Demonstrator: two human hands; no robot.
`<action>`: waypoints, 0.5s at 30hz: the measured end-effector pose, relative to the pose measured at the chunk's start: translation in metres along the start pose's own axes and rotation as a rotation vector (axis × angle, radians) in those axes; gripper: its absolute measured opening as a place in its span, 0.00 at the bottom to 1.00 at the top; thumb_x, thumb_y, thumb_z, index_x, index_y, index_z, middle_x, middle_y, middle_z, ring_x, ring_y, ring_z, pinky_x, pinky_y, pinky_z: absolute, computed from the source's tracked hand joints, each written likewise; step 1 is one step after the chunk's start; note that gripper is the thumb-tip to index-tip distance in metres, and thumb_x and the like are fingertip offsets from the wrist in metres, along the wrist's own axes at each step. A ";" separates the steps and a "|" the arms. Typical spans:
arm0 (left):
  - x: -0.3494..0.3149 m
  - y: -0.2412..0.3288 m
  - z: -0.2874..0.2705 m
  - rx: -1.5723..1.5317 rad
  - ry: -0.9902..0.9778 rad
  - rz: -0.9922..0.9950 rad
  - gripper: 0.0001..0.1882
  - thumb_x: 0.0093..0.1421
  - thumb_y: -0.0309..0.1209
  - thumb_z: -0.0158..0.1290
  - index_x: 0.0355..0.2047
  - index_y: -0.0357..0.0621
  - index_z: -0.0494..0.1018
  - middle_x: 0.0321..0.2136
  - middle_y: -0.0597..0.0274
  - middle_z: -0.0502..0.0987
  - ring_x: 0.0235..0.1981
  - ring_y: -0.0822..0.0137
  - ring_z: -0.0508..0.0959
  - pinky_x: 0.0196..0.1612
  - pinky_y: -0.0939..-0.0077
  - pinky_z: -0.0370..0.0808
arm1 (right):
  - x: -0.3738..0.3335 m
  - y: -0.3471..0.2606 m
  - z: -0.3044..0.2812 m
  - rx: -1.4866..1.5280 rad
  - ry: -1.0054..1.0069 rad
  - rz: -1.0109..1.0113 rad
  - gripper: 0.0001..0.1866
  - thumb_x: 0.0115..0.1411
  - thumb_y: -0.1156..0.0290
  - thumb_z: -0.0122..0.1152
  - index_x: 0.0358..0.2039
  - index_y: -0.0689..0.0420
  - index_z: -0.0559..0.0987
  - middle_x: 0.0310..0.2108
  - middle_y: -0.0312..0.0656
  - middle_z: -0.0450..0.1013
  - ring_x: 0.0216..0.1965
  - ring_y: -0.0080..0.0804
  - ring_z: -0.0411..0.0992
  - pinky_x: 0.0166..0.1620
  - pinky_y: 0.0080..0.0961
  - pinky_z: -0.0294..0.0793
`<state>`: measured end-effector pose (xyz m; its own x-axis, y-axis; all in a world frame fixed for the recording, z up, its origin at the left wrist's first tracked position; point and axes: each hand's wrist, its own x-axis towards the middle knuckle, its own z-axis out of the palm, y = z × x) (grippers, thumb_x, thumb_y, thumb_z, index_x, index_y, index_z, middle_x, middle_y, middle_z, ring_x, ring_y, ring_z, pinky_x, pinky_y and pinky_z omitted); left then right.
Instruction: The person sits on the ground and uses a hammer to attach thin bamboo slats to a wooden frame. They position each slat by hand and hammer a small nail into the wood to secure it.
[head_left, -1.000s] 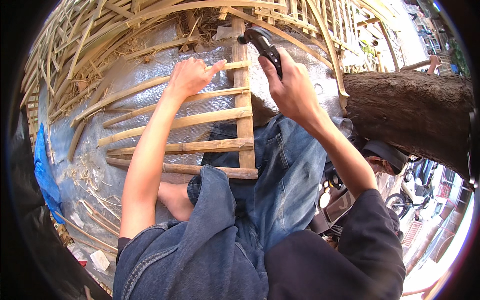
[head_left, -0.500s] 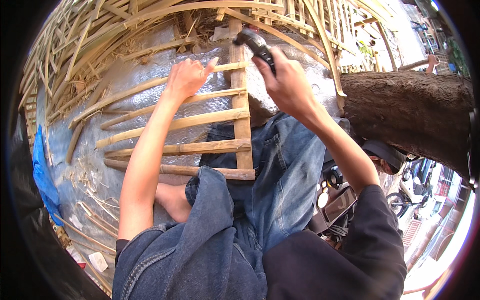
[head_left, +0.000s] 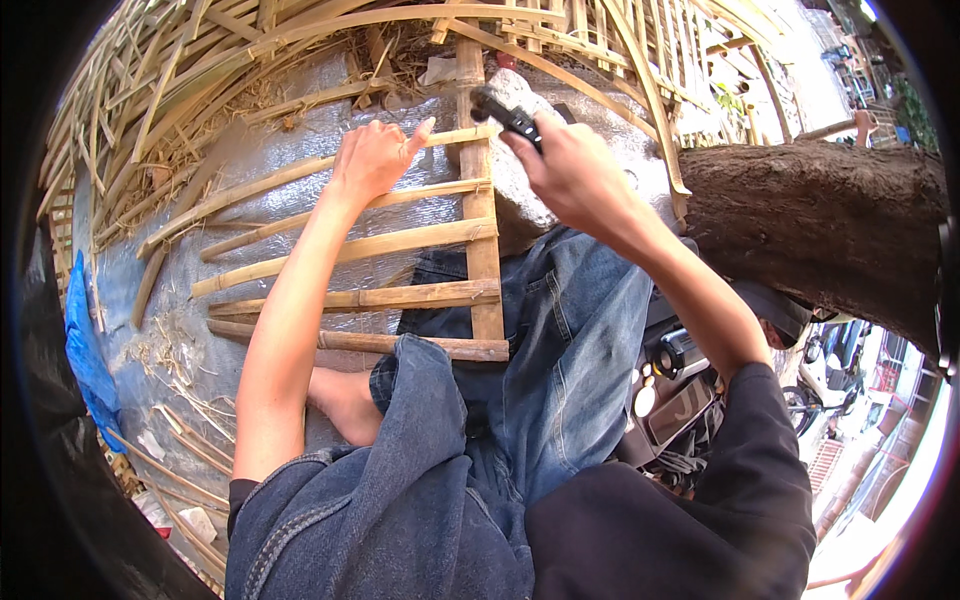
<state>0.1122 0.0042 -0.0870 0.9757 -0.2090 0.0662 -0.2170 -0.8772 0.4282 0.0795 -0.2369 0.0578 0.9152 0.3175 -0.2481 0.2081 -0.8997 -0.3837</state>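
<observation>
My left hand point(head_left: 370, 158) is closed around a split bamboo slat point(head_left: 457, 136), its thumb stretched along the slat toward the right end. In my right hand point(head_left: 578, 172) is a black hammer point(head_left: 518, 122); its head sits just above the slat's end, and I cannot tell whether they touch. That end lies across an upright flat bamboo strip point(head_left: 483, 270). Several other slats point(head_left: 420, 238) cross the same strip below, spaced apart like ladder rungs. Behind the strip and under the hammer is a pale stone block point(head_left: 517, 190).
Bamboo lattice pieces point(head_left: 150, 90) are heaped at the far left and across the back. A thick tree trunk point(head_left: 810, 215) lies at the right. Silvery sheeting point(head_left: 180, 345) covers the ground, with a blue plastic sheet point(head_left: 88, 345) at the left. Motorbikes point(head_left: 835, 375) stand beyond.
My right hand has swung the hammer slightly down, bringing its head closer to the slat's end. My left hand keeps its hold on the slat.
</observation>
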 end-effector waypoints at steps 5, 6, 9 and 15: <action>0.001 -0.001 0.004 0.031 -0.009 0.036 0.47 0.68 0.64 0.31 0.16 0.34 0.78 0.18 0.38 0.77 0.27 0.40 0.81 0.35 0.49 0.78 | 0.009 0.009 0.010 0.054 0.229 -0.225 0.20 0.72 0.56 0.48 0.39 0.65 0.73 0.21 0.48 0.74 0.18 0.37 0.71 0.24 0.36 0.69; 0.000 0.001 0.002 0.028 -0.005 0.011 0.47 0.68 0.64 0.31 0.15 0.34 0.78 0.19 0.37 0.77 0.27 0.40 0.81 0.35 0.49 0.78 | 0.014 0.011 0.015 -0.066 0.159 -0.238 0.21 0.72 0.56 0.49 0.39 0.65 0.73 0.20 0.48 0.73 0.18 0.37 0.71 0.24 0.36 0.68; -0.001 0.000 -0.002 0.051 -0.059 -0.029 0.47 0.67 0.64 0.31 0.15 0.34 0.78 0.20 0.35 0.77 0.28 0.39 0.81 0.35 0.49 0.78 | 0.005 0.005 -0.001 0.111 0.044 -0.036 0.19 0.71 0.58 0.50 0.41 0.64 0.73 0.22 0.51 0.74 0.21 0.40 0.73 0.27 0.40 0.70; -0.001 0.002 -0.002 0.022 -0.029 -0.003 0.46 0.68 0.64 0.32 0.17 0.34 0.78 0.20 0.35 0.77 0.28 0.38 0.81 0.35 0.49 0.78 | 0.014 0.028 0.026 -0.028 0.069 -0.088 0.17 0.70 0.59 0.54 0.41 0.63 0.74 0.23 0.47 0.74 0.21 0.38 0.72 0.27 0.36 0.70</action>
<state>0.1113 0.0034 -0.0849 0.9751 -0.2184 0.0386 -0.2148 -0.8873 0.4080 0.0890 -0.2497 0.0208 0.9144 0.3750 -0.1525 0.2971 -0.8775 -0.3765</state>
